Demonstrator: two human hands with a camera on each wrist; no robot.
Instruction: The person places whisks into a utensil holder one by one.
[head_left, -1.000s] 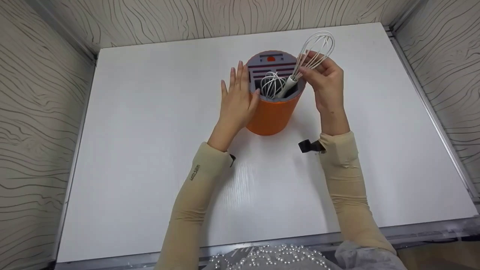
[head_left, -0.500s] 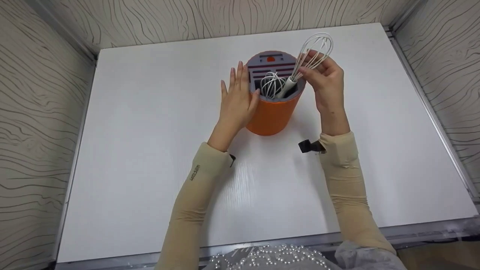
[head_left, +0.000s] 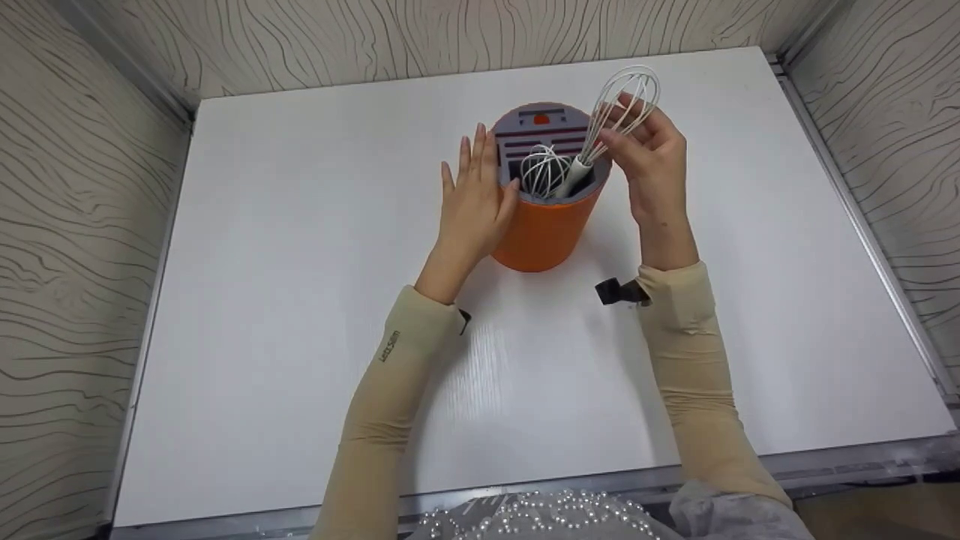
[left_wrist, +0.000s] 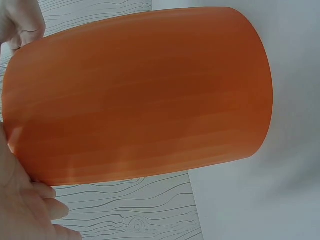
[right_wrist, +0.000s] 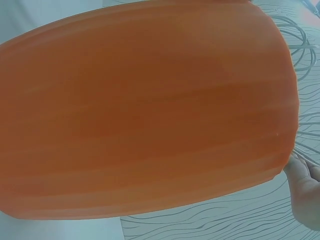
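An orange utensil holder [head_left: 541,236] with a grey slotted top stands upright on the white table. My left hand [head_left: 474,204] rests along its left side, fingers straight and thumb at the rim; the left wrist view shows the same hand [left_wrist: 25,205] beside the orange wall [left_wrist: 140,95]. With thumb and fingers, my right hand [head_left: 654,169] pinches a white whisk [head_left: 577,174] by its wires at the right rim. The whisk leans right, its lower handle hidden inside the large front opening. Another whisk [head_left: 545,171] sits in that opening, wire loops showing just above the rim.
The holder's grey top [head_left: 510,120] has several narrow slots behind the large opening. Wood-grain panels [head_left: 420,37] enclose the white table [head_left: 300,262] at the back and both sides. A black camera mount [head_left: 611,291] sticks out from the right wrist.
The whisk in my right hand has tipped slightly to the left, its wire head shifting a little with the fingers. The left hand and the holder stay essentially in place.
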